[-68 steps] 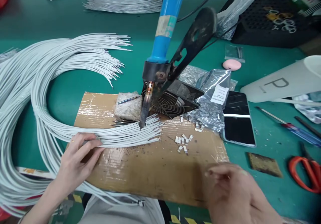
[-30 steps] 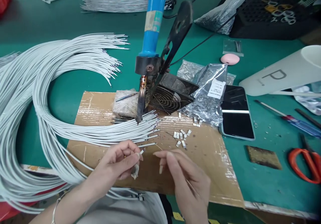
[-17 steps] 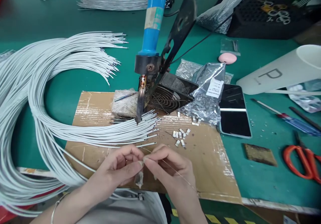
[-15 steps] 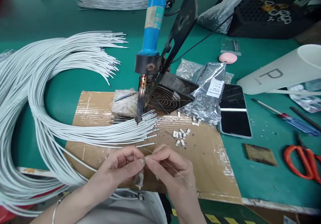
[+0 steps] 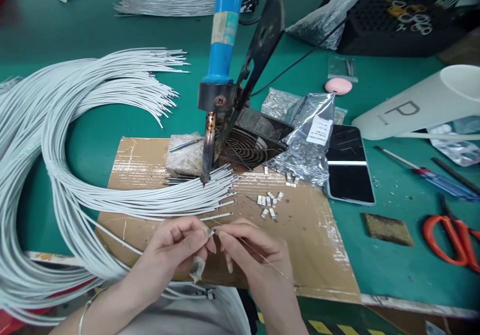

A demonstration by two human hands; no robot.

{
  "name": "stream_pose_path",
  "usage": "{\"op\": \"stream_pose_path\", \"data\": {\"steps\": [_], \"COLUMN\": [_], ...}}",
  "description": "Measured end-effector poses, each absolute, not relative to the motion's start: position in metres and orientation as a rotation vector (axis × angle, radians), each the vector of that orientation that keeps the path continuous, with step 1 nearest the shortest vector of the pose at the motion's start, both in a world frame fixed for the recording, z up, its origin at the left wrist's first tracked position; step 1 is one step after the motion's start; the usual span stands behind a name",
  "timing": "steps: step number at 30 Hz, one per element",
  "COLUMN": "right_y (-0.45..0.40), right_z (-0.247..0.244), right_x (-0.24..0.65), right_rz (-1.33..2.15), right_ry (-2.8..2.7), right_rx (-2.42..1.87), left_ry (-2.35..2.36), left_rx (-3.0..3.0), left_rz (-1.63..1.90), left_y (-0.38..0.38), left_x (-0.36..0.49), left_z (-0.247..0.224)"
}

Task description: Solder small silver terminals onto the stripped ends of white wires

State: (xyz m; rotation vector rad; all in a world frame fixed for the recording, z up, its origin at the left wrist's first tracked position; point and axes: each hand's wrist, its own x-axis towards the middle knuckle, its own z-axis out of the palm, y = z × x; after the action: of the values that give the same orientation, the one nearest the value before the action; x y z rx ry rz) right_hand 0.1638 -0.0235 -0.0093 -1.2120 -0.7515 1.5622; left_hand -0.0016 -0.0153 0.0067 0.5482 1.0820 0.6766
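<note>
My left hand (image 5: pixel 180 247) is closed, thumb and forefinger pinching the end of a white cable (image 5: pixel 212 232) whose small dark tip sticks out. A grey-white wrapping (image 5: pixel 197 269) hangs at one of its fingers. My right hand (image 5: pixel 255 252) is closed just right of that tip, its thumb and forefinger close together. A thin wire (image 5: pixel 258 255) runs across the right hand from beyond the fingers toward the wrist; where it is gripped is hidden. Beyond both hands lies a bundle of white cables (image 5: pixel 161 200), and above it points a blue-handled soldering iron (image 5: pixel 208 150) in a stand.
Several small white connectors (image 5: pixel 268 201) lie on the cardboard (image 5: pixel 311 245). To the right are a phone (image 5: pixel 350 165), a clear bag (image 5: pixel 311 140), a white cup (image 5: pixel 416 105), a screwdriver (image 5: pixel 435 177), a brown pad (image 5: pixel 388 229) and orange-handled scissors (image 5: pixel 442 240). A small fan (image 5: pixel 251 147) sits behind the iron.
My left hand has shifted slightly left, and the fingertips of the two hands have parted a little. The dark-tipped cable end now shows between them, and the grey-white wrapping has moved left.
</note>
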Motion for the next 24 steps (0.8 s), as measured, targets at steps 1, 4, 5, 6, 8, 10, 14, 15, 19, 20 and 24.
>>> {"op": "stream_pose_path", "data": {"steps": [1, 4, 5, 6, 8, 10, 14, 15, 19, 20, 24], "right_y": [-0.023, -0.023, -0.023, -0.023, -0.023, -0.024, -0.024, -0.024, -0.025, -0.024, -0.023], "right_z": [-0.009, -0.009, -0.009, -0.010, -0.010, -0.009, -0.008, -0.008, -0.009, -0.009, -0.012], "right_x": [0.164, 0.166, 0.166, 0.166, 0.166, 0.166, 0.167, 0.167, 0.170, 0.171, 0.177], "right_rz": [1.568, 1.582, 1.586, 1.593, 1.609, 1.614, 1.606, 1.610, 1.640, 1.653, 1.677], "right_ry": [-0.755, -0.773, -0.776, -0.772, -0.756, -0.749, -0.750, -0.752, -0.773, -0.773, -0.832], "right_rx": [-1.209, -1.199, -1.194, -1.190, -1.187, -1.193, -1.197, -1.195, -1.166, -1.154, -1.091], "left_ry": [1.090, 1.112, 1.114, 1.112, 1.099, 1.083, 1.066, 1.066, 1.068, 1.070, 1.091], "left_rx": [0.549, 0.561, 0.572, 0.584, 0.609, 0.624, 0.636, 0.646, 0.693, 0.701, 0.743], "left_rz": [0.674, 0.662, 0.661, 0.661, 0.666, 0.676, 0.699, 0.703, 0.703, 0.698, 0.652], "left_y": [-0.015, -0.016, -0.016, -0.016, -0.017, -0.018, -0.020, -0.020, -0.020, -0.020, -0.020], "left_x": [-0.001, 0.000, 0.000, 0.000, -0.001, -0.002, -0.003, -0.003, -0.003, -0.003, -0.005], "left_z": [0.008, 0.011, 0.011, 0.011, 0.011, 0.009, 0.004, 0.004, 0.004, 0.005, 0.007]}}
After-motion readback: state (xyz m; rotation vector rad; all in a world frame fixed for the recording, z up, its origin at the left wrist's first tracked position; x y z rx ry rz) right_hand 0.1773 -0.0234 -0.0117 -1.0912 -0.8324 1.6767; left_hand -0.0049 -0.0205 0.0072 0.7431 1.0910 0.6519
